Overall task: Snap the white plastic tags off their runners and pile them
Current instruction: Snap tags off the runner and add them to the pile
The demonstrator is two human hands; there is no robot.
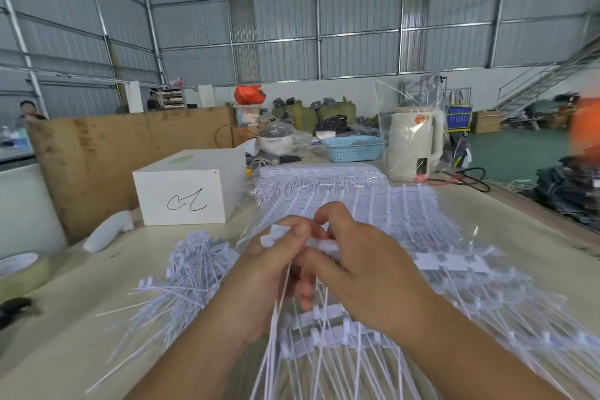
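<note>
I see a wide pale counter running away from me, backed on the left by a brown board. Across its middle and right lies a big spread of white tag sheets, tags joined to their runners, part of it under clear plastic wrap. To the left of my hands sits the loose pile of tags, their thin tails pointing every way. Behind that pile stands a white box with a black scribble on its front. Farther back I make out a cream kettle inside a clear bag and a blue basket beside it. A roll of tape rests at the left edge.

My left hand is closed around a bundle of tags, heads poking above the fist, tails hanging toward me. My right hand is touching it, fingers pinched on a white tag head between the two hands.
</note>
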